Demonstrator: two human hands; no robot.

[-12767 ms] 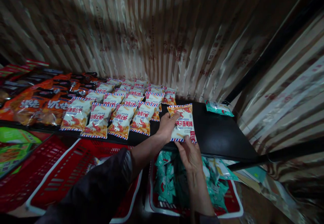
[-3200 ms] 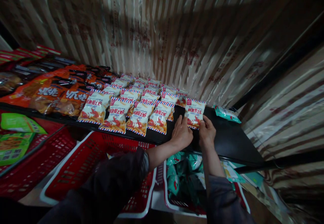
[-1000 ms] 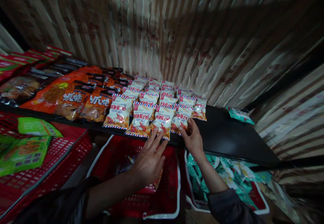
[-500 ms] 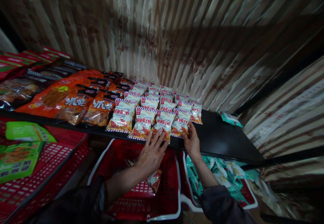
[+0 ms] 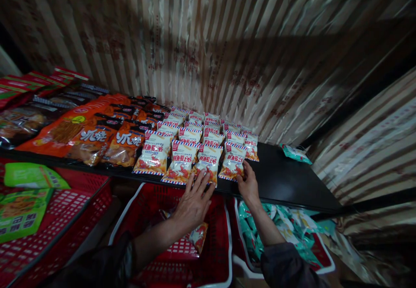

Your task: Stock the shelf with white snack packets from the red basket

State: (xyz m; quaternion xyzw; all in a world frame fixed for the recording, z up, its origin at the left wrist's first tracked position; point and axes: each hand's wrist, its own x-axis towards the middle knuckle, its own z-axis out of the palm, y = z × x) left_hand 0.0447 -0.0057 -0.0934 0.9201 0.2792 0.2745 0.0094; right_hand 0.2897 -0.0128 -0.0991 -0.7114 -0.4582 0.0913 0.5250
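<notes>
Small white snack bags with red lettering stand in several rows on the black shelf (image 5: 286, 179). My left hand (image 5: 193, 199) lies with fingers spread against the lower front of one front-row snack bag (image 5: 209, 160); it grips nothing. To its right, the thumb and fingers of my right hand (image 5: 248, 184) are closed at the lower right edge of the end snack bag (image 5: 232, 160). A narrow gap separates these two bags. Part of the left bag's bottom is hidden behind my fingers.
Orange and black snack packs (image 5: 92, 138) fill the shelf's left side. A teal packet (image 5: 295, 154) lies at the right rear. Below are a red basket (image 5: 216, 253) with a few packs, another holding teal packets (image 5: 286, 231), and one with green bags (image 5: 24, 212). Corrugated sheeting rises behind.
A gap has opened between the two front bags at my hands, the end bag sitting slightly farther right. Both hands stay at the front row; the view has shifted a little.
</notes>
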